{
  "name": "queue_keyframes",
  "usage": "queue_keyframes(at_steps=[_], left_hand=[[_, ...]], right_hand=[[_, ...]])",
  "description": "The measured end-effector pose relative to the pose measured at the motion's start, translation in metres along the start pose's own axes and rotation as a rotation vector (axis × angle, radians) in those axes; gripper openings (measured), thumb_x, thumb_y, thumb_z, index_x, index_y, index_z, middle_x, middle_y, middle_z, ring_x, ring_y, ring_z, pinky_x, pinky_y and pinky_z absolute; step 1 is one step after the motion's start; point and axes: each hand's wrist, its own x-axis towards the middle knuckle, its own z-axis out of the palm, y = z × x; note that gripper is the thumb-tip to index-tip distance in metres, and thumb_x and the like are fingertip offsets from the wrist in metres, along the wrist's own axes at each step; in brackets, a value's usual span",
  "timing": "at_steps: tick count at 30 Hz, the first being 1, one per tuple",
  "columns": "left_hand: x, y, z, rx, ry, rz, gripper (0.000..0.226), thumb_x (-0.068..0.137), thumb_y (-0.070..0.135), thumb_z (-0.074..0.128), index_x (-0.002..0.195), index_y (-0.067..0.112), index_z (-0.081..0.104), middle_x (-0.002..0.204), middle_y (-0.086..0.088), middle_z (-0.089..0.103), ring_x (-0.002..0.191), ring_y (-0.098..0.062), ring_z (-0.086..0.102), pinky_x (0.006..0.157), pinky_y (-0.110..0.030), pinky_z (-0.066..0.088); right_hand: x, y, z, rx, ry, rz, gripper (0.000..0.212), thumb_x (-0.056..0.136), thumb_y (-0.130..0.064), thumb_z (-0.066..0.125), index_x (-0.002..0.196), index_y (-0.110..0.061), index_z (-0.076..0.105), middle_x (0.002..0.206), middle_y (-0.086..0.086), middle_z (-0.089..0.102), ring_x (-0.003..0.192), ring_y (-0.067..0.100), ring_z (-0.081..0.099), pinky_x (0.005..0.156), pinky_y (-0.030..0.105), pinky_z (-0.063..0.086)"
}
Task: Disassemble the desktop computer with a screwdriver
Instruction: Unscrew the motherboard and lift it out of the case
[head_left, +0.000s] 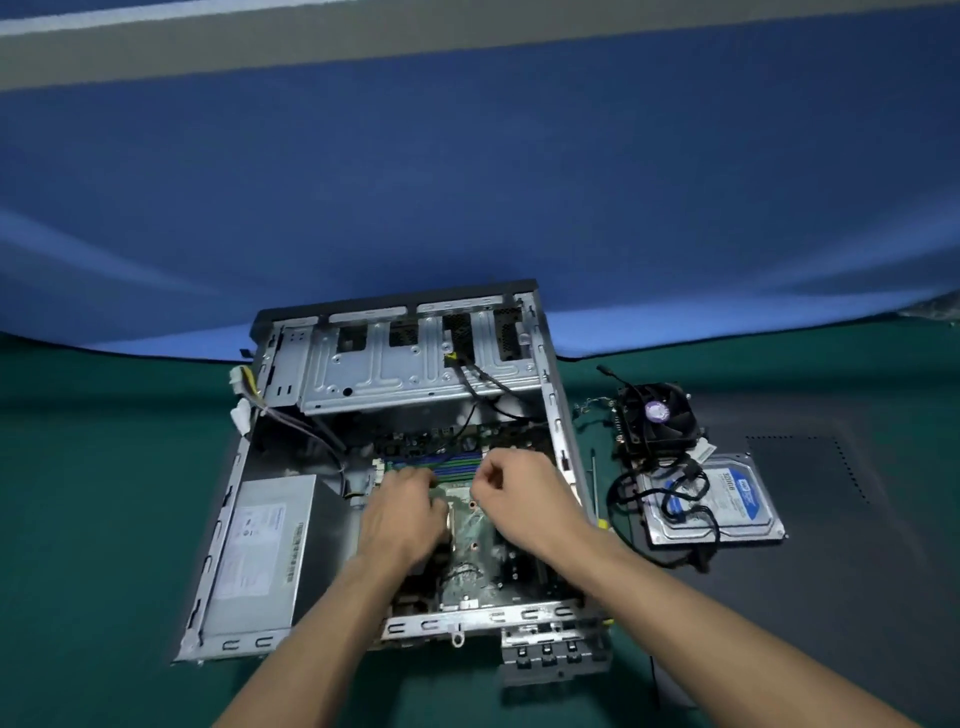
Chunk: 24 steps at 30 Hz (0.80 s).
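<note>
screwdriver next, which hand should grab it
Right. The screwdriver lies outside the case, on its right side, nearer the right hand. The left hand would have to cross over.

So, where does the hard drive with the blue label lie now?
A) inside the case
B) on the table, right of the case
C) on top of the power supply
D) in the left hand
B: the hard drive lies outside the case, to its right, under black cables.
</note>
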Motion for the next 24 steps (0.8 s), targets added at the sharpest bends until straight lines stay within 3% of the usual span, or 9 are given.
queue_keyframes(at_steps=[4, 8, 11, 14, 16, 19, 24], left_hand=[[0.000, -0.016, -0.003, 0.328, -0.137, 0.134, 0.036, 0.092, 0.026, 0.044, 0.125, 0.012, 0.050, 0.128, -0.009, 0.053, 0.121, -0.025, 0.042, 0.101, -0.038, 0.034], [0.005, -0.023, -0.004, 0.502, -0.172, 0.264, 0.040, 0.095, 0.027, 0.042, 0.132, 0.012, 0.044, 0.133, -0.010, 0.049, 0.126, -0.026, 0.038, 0.110, -0.042, 0.026], [0.010, -0.033, -0.005, 0.587, -0.204, 0.278, 0.039, 0.098, 0.031, 0.038, 0.130, 0.012, 0.046, 0.133, -0.013, 0.050, 0.127, -0.027, 0.039, 0.113, -0.045, 0.021], [0.016, -0.042, -0.001, 0.650, -0.227, 0.267, 0.033, 0.098, 0.029, 0.037, 0.116, 0.010, 0.057, 0.124, -0.015, 0.056, 0.118, -0.027, 0.049, 0.109, -0.042, 0.029], [0.020, -0.046, 0.001, 0.644, -0.233, 0.220, 0.027, 0.096, 0.022, 0.040, 0.106, 0.010, 0.063, 0.115, -0.011, 0.063, 0.104, -0.025, 0.058, 0.095, -0.037, 0.042], [0.028, -0.044, 0.004, 0.659, -0.231, 0.142, 0.022, 0.093, 0.017, 0.043, 0.103, 0.013, 0.062, 0.106, -0.004, 0.067, 0.096, -0.019, 0.063, 0.079, -0.030, 0.045], [0.031, -0.033, 0.020, 0.720, -0.282, 0.040, 0.031, 0.092, 0.023, 0.038, 0.118, 0.006, 0.042, 0.106, -0.007, 0.063, 0.099, -0.021, 0.059, 0.094, -0.039, 0.037]], right_hand=[[0.018, 0.004, 0.025, -0.128, -0.093, 0.121, 0.020, 0.088, -0.026, 0.057, 0.080, -0.009, 0.064, 0.078, 0.005, 0.067, 0.073, 0.020, 0.062, 0.061, 0.028, 0.044], [0.027, 0.014, 0.037, -0.349, -0.188, 0.274, 0.031, 0.091, -0.037, 0.057, 0.068, -0.016, 0.051, 0.064, -0.005, 0.052, 0.053, 0.007, 0.047, 0.044, 0.022, 0.029], [0.033, 0.018, 0.040, -0.490, -0.227, 0.338, 0.032, 0.090, -0.031, 0.059, 0.065, -0.018, 0.043, 0.065, -0.006, 0.047, 0.053, 0.008, 0.044, 0.044, 0.022, 0.028], [0.037, 0.016, 0.043, -0.558, -0.319, 0.400, 0.010, 0.083, -0.019, 0.067, 0.080, -0.015, 0.058, 0.088, -0.001, 0.065, 0.071, 0.017, 0.054, 0.062, 0.024, 0.041], [0.039, 0.016, 0.047, -0.599, -0.327, 0.400, 0.012, 0.082, -0.014, 0.066, 0.093, -0.013, 0.063, 0.098, 0.001, 0.068, 0.077, 0.019, 0.057, 0.066, 0.025, 0.043], [0.042, 0.018, 0.051, -0.755, -0.281, 0.325, 0.017, 0.086, -0.006, 0.060, 0.101, -0.010, 0.064, 0.098, 0.000, 0.068, 0.081, 0.018, 0.062, 0.063, 0.024, 0.042], [0.045, 0.019, 0.055, -0.809, -0.245, 0.287, 0.021, 0.088, 0.001, 0.053, 0.101, -0.011, 0.064, 0.097, 0.000, 0.069, 0.088, 0.017, 0.067, 0.062, 0.024, 0.041]])
